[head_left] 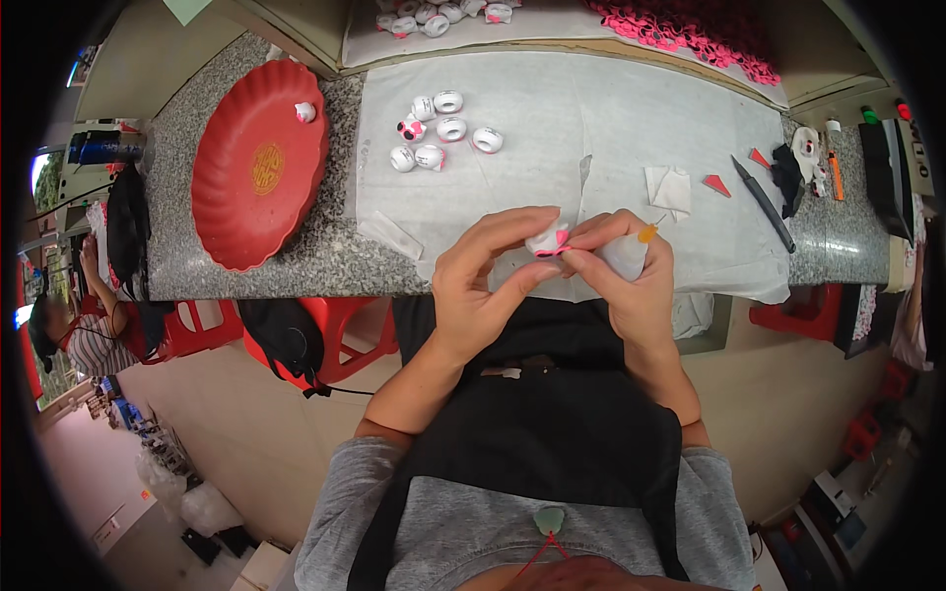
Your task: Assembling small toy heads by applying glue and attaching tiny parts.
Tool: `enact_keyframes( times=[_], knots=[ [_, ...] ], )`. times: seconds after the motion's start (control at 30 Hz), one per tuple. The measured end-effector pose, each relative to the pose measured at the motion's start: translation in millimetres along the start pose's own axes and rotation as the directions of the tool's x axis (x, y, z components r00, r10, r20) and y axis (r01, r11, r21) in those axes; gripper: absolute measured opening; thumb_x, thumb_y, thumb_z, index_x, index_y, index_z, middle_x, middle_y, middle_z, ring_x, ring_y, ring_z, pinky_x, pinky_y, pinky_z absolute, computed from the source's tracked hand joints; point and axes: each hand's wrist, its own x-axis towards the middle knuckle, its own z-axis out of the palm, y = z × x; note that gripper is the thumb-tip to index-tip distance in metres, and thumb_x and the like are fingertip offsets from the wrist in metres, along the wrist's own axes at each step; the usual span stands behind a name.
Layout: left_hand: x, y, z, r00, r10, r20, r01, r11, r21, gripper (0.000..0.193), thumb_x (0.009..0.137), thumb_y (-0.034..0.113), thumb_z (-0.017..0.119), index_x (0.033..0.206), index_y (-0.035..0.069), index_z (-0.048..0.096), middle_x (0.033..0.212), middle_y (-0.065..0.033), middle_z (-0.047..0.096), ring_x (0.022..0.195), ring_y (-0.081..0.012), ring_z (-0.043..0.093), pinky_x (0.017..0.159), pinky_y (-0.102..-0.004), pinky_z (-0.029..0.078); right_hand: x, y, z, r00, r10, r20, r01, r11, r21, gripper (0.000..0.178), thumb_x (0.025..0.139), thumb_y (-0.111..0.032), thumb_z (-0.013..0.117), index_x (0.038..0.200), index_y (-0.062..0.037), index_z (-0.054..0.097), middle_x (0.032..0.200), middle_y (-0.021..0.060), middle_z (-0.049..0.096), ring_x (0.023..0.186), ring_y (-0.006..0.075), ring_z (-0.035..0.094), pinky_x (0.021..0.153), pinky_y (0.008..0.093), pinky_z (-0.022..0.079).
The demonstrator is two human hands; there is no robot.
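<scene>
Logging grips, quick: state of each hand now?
Left hand: closed on a small white and pink piece.
Right hand: closed on an orange-tipped squeeze bottle, fingertips at the piece.

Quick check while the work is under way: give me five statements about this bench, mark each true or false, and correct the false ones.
1. The left hand grips a small white-and-pink piece. True.
2. The right hand holds nothing. False: it holds a translucent bottle with an orange tip.
3. A small white piece lies in the red scalloped tray. True.
4. That tray stands to the right of both hands. False: it stands to their left.
5. A slim dark tool lies to the right of both hands. True.
</scene>
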Motion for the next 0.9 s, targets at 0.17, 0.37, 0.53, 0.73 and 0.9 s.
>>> enact_keyframes(
  times=[0.17, 0.37, 0.53, 0.73, 0.9],
  knots=[
    [-1.8, 0.8, -3.2, 0.982, -0.186, 0.031, 0.182, 0.895, -0.406, 0.026, 0.071, -0.007, 0.052, 0.097, -0.004, 0.050, 0.101, -0.0162, 0.050, 0.090, -0.0187, 0.051, 0.074, -0.0253, 0.042, 0.3, 2.4, 2.6, 0.995, -0.093, -0.032, 0.089, 0.991, -0.100, 0.017, 0.065, 0.008, 0.057, 0.079, 0.0024, 0.049, 0.072, 0.0099, 0.052, 0.061, 0.0123, 0.051, 0.051, 0.0210, 0.041],
    [-5.1, 0.6, -6.8, 0.981, -0.170, 0.089, 0.192, 0.850, -0.491, 0.022, 0.072, -0.007, 0.051, 0.094, -0.005, 0.051, 0.098, -0.0168, 0.051, 0.089, -0.0193, 0.051, 0.075, -0.0268, 0.042, 0.7, -0.6, 7.0, 0.990, -0.027, 0.137, 0.025, 1.000, 0.016, 0.029, 0.064, 0.004, 0.062, 0.091, 0.0022, 0.051, 0.076, 0.0070, 0.053, 0.062, 0.0092, 0.049, 0.052, 0.0198, 0.041],
    [-4.2, -4.1, -8.5, 0.988, -0.101, 0.115, 0.143, 0.878, -0.456, 0.021, 0.070, -0.005, 0.053, 0.091, -0.004, 0.053, 0.096, -0.0167, 0.052, 0.088, -0.0210, 0.051, 0.075, -0.0287, 0.042, -0.9, -0.2, 6.3, 0.990, 0.014, 0.142, -0.027, 0.996, 0.091, 0.022, 0.066, -0.001, 0.064, 0.085, 0.0020, 0.053, 0.073, 0.0058, 0.055, 0.060, 0.0079, 0.050, 0.053, 0.0197, 0.041],
    [-2.7, -7.8, -10.2, 0.994, -0.033, 0.109, 0.071, 0.926, -0.370, 0.019, 0.070, -0.002, 0.055, 0.088, -0.003, 0.055, 0.091, -0.0158, 0.054, 0.085, -0.0212, 0.053, 0.073, -0.0282, 0.042, 1.3, 4.8, 1.7, 0.980, -0.033, 0.196, 0.024, 0.999, 0.047, 0.024, 0.060, 0.005, 0.064, 0.080, 0.0032, 0.050, 0.074, 0.0138, 0.054, 0.057, 0.0170, 0.054, 0.048, 0.0250, 0.044],
    [-2.1, -5.0, -9.4, 0.993, -0.096, 0.063, 0.112, 0.932, -0.344, 0.016, 0.070, -0.001, 0.056, 0.086, -0.004, 0.055, 0.090, -0.0144, 0.055, 0.083, -0.0196, 0.053, 0.072, -0.0272, 0.042, 5.3, 10.4, 3.4, 0.984, 0.060, 0.167, -0.090, 0.979, 0.183, 0.023, 0.063, 0.003, 0.063, 0.082, 0.0029, 0.050, 0.072, 0.0134, 0.054, 0.056, 0.0166, 0.053, 0.049, 0.0239, 0.043]
  ],
)
